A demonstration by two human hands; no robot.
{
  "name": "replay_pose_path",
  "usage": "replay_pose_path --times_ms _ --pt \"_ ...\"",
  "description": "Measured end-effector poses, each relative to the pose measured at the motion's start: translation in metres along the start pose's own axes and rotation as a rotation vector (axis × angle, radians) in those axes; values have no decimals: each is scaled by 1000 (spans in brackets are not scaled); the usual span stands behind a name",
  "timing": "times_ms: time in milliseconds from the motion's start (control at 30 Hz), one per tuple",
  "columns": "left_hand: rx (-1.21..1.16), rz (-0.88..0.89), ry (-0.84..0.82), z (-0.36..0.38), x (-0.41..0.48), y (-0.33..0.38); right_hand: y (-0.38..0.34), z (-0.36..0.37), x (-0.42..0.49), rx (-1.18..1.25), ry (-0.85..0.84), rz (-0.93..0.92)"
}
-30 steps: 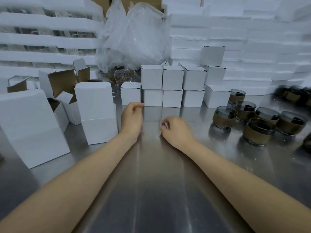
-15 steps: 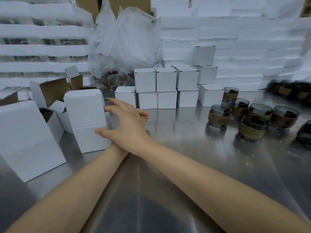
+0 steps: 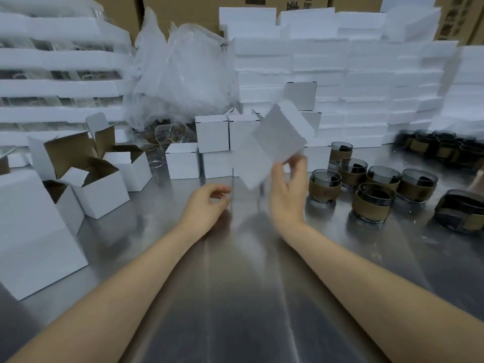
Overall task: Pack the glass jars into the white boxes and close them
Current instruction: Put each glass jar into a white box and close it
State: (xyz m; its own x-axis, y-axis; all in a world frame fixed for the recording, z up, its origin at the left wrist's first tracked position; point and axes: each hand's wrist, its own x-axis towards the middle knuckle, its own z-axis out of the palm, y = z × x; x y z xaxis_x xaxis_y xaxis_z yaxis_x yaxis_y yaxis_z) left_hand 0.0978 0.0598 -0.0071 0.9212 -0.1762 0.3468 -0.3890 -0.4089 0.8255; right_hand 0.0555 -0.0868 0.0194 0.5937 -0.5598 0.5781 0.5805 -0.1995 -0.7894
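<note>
A closed white box (image 3: 275,145) hangs tilted and blurred in the air above the middle of the steel table (image 3: 248,297). My right hand (image 3: 288,195) pinches its lower edge from below with thumb and fingertips. Resting on the table to the left of it, my left hand (image 3: 207,205) has loosely curled fingers and holds nothing. Several smoked glass jars (image 3: 324,186) with brown sleeves stand in a group to the right of my right hand. White boxes with open flaps (image 3: 89,184) stand at the left.
Closed white boxes (image 3: 212,137) are stacked in rows behind the hands. A large white box (image 3: 34,231) fills the near left. Foam sheets (image 3: 353,82), a crumpled plastic bag (image 3: 183,74) and more jars (image 3: 442,148) line the back.
My right hand reached across to the left, took the tall white box from there and lifted it to the middle. The left hand stayed low on the table.
</note>
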Motion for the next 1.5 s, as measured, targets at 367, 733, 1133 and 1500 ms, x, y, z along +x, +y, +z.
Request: replay_pose_path --times_ms 367,733,1133,1500 --pt "-46 118 -217 0 -5 1 8 -6 -13 -587 -477 -355" --pt "-209 -58 75 -3 2 -5 15 -11 -3 -161 -305 -247" --pt "-189 144 -45 0 -14 11 21 -10 6 -446 -460 -115" --pt "-264 53 47 -2 -10 3 21 -9 1 -432 -522 -14"
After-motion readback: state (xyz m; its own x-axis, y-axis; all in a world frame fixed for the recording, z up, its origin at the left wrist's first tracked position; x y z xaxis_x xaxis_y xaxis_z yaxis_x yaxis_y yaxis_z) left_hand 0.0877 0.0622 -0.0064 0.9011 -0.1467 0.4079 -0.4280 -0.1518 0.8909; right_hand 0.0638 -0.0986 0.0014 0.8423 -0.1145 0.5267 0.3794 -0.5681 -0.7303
